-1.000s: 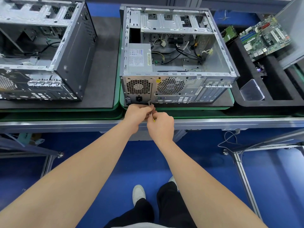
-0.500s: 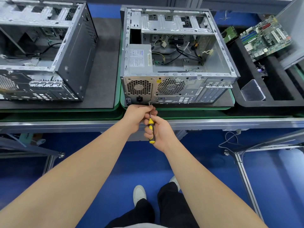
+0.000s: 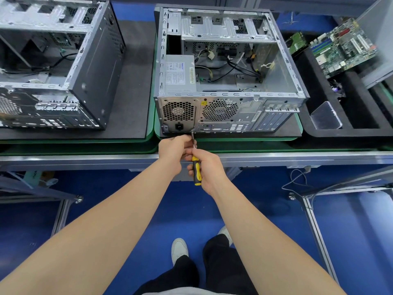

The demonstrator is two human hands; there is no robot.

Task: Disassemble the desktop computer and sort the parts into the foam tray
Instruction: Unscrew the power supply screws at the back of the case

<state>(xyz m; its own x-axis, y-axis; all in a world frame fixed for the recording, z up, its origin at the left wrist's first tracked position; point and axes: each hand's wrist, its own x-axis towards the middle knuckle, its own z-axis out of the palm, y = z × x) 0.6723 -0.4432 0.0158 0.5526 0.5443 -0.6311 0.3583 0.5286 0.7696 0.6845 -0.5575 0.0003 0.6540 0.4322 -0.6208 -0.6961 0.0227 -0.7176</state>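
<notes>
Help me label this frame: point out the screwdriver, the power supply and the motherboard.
screwdriver (image 3: 197,172): head view, on its yellow and black handle.
power supply (image 3: 179,74): head view, on its labelled top face.
motherboard (image 3: 340,45): head view, on the middle of the green board.

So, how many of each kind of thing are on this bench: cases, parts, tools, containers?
Computer cases: 2, one left, one centre
Power supply: 1
Motherboard: 1
Small green circuit board: 1
Screwdriver: 1
Foam tray: 1
Clear plastic bin: 1
Total: 8
</notes>
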